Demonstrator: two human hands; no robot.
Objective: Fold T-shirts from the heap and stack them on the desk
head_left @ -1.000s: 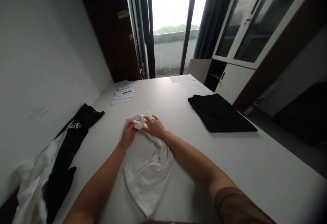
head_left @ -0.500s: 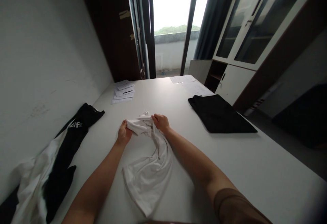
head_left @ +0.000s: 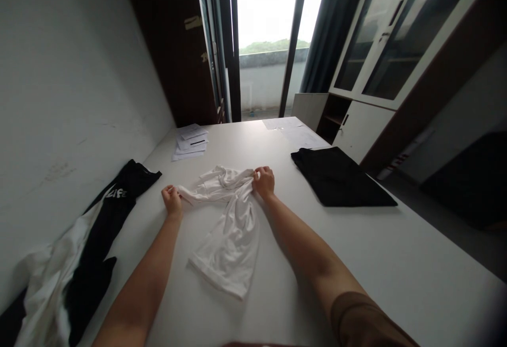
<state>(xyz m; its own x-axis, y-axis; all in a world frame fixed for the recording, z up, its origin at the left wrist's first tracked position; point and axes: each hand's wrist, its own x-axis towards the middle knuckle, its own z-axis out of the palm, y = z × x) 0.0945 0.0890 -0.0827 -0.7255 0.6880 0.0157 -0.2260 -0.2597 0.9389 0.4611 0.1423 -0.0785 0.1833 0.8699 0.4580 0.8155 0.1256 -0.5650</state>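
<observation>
A white garment (head_left: 232, 231), rumpled and soft, lies on the white table (head_left: 293, 262) in front of me; its full shape is lost in the folds. My left hand (head_left: 173, 199) is closed on a narrow end of it, drawn out to the left. At the upper right of the cloth, my right hand (head_left: 264, 181) pinches a gathered edge. Between the two hands the fabric spans loosely, while a wider panel hangs down toward me and rests on the tabletop.
A folded black garment (head_left: 343, 178) lies flat on the right. Black and white clothes (head_left: 99, 231) are heaped along the left wall. Papers with a dark pen-like strip (head_left: 190, 143) sit at the far left, and more sheets (head_left: 297, 134) at the far right edge.
My hands have moved apart, the left one to the left and the right one slightly right and away. The white garment is stretched wider, and its lower panel has shifted away from me.
</observation>
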